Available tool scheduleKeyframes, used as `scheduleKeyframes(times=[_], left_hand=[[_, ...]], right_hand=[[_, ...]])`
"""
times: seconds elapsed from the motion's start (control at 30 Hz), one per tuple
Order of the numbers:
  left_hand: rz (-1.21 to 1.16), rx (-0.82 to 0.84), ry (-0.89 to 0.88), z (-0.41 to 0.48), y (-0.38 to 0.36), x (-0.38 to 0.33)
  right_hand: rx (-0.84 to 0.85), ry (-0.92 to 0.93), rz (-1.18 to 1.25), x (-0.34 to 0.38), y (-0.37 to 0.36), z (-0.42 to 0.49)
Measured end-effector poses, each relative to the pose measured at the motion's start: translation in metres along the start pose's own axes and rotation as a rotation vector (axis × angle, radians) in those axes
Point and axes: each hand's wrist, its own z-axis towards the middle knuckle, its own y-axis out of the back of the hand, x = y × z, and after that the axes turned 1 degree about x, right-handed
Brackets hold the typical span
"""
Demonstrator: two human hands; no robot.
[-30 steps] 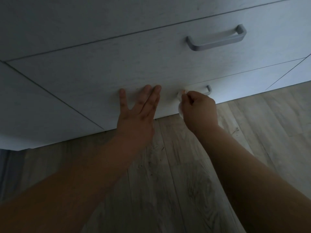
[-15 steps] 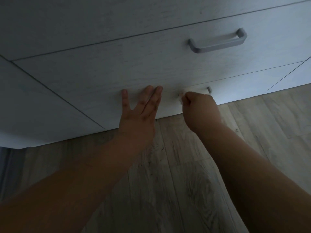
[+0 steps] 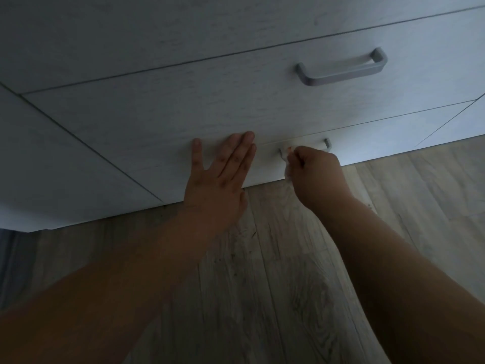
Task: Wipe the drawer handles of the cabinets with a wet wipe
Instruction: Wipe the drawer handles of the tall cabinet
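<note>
A pale grey cabinet [image 3: 162, 106] with stacked drawers fills the upper half of the view. Its bottom drawer has a grey handle [image 3: 326, 143], mostly hidden behind my right hand [image 3: 316, 174]. That hand pinches a white wet wipe [image 3: 288, 171] against the handle's left end. My left hand [image 3: 220, 179] lies flat on the drawer front just left of the handle, fingers straight and spread. The drawer above carries a larger grey bar handle [image 3: 341, 68], untouched.
Light wood-plank floor [image 3: 275, 271] runs under the cabinet and toward me. A narrower cabinet front [image 3: 462, 122] adjoins at the right. A dark strip shows at the far left edge by the cabinet's base.
My right hand slid slightly along the lower handle and back to its left end, and the wipe shows below the fingers again. The left hand stayed flat in place.
</note>
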Motion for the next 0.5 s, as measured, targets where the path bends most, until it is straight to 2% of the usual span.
scheduleKeyframes(times=[0.1, 0.2, 0.37, 0.5], left_hand=[[0.016, -0.071, -0.015, 0.004, -0.003, 0.004], [0.023, -0.114, -0.013, 0.004, -0.007, 0.004], [0.046, -0.118, -0.016, 0.005, -0.008, 0.002], [0.036, -0.117, 0.008, 0.005, -0.009, -0.001]], right_hand=[[0.018, -0.029, -0.063, 0.002, 0.0, 0.005], [-0.077, -0.086, -0.051, 0.0, 0.005, 0.01], [0.03, -0.051, -0.082, 0.004, 0.0, 0.008], [-0.034, -0.112, 0.016, -0.002, 0.001, 0.009]])
